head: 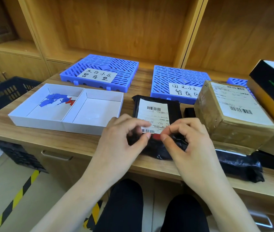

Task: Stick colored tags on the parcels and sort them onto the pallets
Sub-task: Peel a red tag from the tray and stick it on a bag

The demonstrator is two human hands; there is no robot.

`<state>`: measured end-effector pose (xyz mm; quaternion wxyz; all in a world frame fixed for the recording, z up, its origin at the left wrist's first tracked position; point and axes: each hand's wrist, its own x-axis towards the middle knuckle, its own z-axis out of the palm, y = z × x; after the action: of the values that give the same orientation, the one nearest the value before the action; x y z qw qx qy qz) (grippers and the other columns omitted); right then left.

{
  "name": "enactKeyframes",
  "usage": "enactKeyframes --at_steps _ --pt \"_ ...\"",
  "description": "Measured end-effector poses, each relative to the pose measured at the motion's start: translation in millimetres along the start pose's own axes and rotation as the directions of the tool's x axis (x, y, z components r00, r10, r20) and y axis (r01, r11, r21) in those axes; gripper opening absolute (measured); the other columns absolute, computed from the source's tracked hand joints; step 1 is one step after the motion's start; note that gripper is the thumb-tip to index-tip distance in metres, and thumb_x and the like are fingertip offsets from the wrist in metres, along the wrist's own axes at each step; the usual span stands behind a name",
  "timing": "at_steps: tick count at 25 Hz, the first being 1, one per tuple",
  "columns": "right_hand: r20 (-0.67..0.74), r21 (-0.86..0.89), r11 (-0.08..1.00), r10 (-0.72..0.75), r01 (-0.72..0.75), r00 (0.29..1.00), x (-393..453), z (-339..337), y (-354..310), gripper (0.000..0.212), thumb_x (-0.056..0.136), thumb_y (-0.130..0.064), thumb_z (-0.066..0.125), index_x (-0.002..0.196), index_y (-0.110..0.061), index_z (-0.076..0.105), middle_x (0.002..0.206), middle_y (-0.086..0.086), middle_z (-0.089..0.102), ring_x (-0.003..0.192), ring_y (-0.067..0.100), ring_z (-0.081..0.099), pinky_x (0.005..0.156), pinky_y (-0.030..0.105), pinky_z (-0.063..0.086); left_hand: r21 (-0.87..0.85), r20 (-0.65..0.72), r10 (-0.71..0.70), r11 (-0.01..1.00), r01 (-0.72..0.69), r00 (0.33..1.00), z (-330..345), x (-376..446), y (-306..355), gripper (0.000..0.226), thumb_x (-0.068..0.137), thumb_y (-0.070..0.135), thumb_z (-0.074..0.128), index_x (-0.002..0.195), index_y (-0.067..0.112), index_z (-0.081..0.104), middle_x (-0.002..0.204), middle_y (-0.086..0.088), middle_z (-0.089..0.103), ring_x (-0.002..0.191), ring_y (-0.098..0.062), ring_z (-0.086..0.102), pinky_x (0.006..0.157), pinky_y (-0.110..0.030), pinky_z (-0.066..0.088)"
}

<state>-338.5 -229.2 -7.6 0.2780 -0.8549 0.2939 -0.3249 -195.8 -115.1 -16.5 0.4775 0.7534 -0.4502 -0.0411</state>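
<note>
1. The left hand and the right hand pinch a red tag between curled fingertips.
2. The tag sits just under the label of the black parcel, which lies lengthwise away from the person.
3. Both hands are equally near.

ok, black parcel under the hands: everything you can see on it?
The black parcel is a soft bag of glossy, crinkled plastic film, lying flat at the desk's front edge, right of the white tray. A white shipping label with barcodes covers its top. A red tag sits just below the label, between the fingertips of the left hand and right hand, both pinching at it.
</note>
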Motion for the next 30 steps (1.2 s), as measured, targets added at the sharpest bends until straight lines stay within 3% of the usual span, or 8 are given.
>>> enactKeyframes --at_steps 2,4,8,14,17,20,26,30 --pt "0.054 -0.081 0.996 0.031 -0.026 0.998 -3.0 3.1 4.4 0.013 0.087 -0.031 0.070 0.081 -0.041 0.064 0.117 -0.026 0.047 0.124 0.004 0.039 0.107 0.037 0.038 0.146 0.001 0.069 0.987 -0.069 0.998 0.2 1.6 -8.7 0.029 0.091 0.029 0.067 0.118 0.038 0.066 0.100 0.021 0.059 0.101 -0.005 0.049 0.084 -0.013 0.039" --pt "0.109 -0.135 0.989 0.069 -0.054 0.992 -4.9 7.7 6.5 0.014 0.088 -0.031 0.070 0.079 -0.040 0.064 0.127 -0.027 0.043 0.134 0.001 0.027 0.113 0.033 0.027 0.222 0.052 0.136 0.964 -0.145 0.989 2.9 5.5 -18.8 0.028 0.091 0.030 0.067 0.118 0.036 0.066 0.112 0.019 0.059 0.108 -0.006 0.047 0.093 -0.020 0.039" --pt "0.110 -0.201 0.979 0.050 -0.028 0.993 -5.8 22.7 11.4 0.013 0.088 -0.030 0.071 0.081 -0.039 0.064 0.133 -0.021 0.044 0.140 0.001 0.023 0.109 0.026 0.015 0.274 0.197 0.133 0.944 -0.184 0.971 14.8 9.7 -33.6 0.040 0.086 0.042 0.069 0.125 0.040 0.062 0.131 0.021 0.054 0.127 -0.007 0.043 0.108 -0.024 0.030" --pt "0.024 -0.240 0.970 0.053 -0.045 0.998 -6.7 37.4 22.9 0.007 0.088 -0.028 0.069 0.089 -0.034 0.066 0.123 -0.014 0.048 0.125 0.005 0.037 0.101 0.027 0.021 0.238 0.162 0.141 0.955 -0.177 0.977 22.3 14.3 -42.6 0.028 0.088 0.034 0.069 0.116 0.033 0.067 0.121 0.019 0.063 0.124 -0.007 0.048 0.106 -0.031 0.038" --pt "-0.005 -0.217 0.974 0.066 -0.065 0.998 -8.2 38.2 24.3 0.006 0.089 -0.029 0.069 0.091 -0.034 0.066 0.124 -0.015 0.047 0.122 0.002 0.034 0.100 0.028 0.022 0.212 0.130 0.135 0.964 -0.161 0.982 24.7 13.2 -42.5 0.022 0.090 0.034 0.067 0.112 0.031 0.069 0.117 0.018 0.066 0.120 -0.005 0.051 0.103 -0.029 0.041" --pt "-0.027 -0.275 0.961 0.034 -0.040 0.999 -6.9 41.2 25.5 0.007 0.087 -0.030 0.070 0.092 -0.031 0.066 0.122 -0.012 0.048 0.120 0.009 0.040 0.099 0.027 0.022 0.191 0.116 0.131 0.970 -0.152 0.984 26.5 12.0 -44.2 0.020 0.091 0.030 0.067 0.111 0.029 0.070 0.116 0.017 0.067 0.119 -0.005 0.052 0.103 -0.027 0.042" --pt "-0.141 -0.351 0.936 -0.019 -0.032 0.990 -8.6 47.4 28.2 0.032 0.077 -0.037 0.080 0.098 -0.028 0.057 0.108 -0.011 0.052 0.105 0.014 0.049 0.094 0.030 0.030 0.183 0.123 0.119 0.973 -0.141 0.985 26.9 13.4 -44.6 0.019 0.091 0.028 0.068 0.109 0.029 0.071 0.115 0.018 0.066 0.118 -0.004 0.052 0.101 -0.022 0.041" --pt "-0.173 -0.289 0.956 -0.009 -0.042 0.985 -5.7 46.6 27.0 0.042 0.076 -0.040 0.079 0.108 -0.027 0.055 0.113 -0.010 0.052 0.107 0.013 0.048 0.094 0.029 0.033 0.182 0.129 0.085 0.977 -0.108 0.988 26.2 14.2 -43.0 0.021 0.087 0.035 0.069 0.108 0.032 0.070 0.114 0.021 0.064 0.117 -0.003 0.050 0.099 -0.018 0.039"
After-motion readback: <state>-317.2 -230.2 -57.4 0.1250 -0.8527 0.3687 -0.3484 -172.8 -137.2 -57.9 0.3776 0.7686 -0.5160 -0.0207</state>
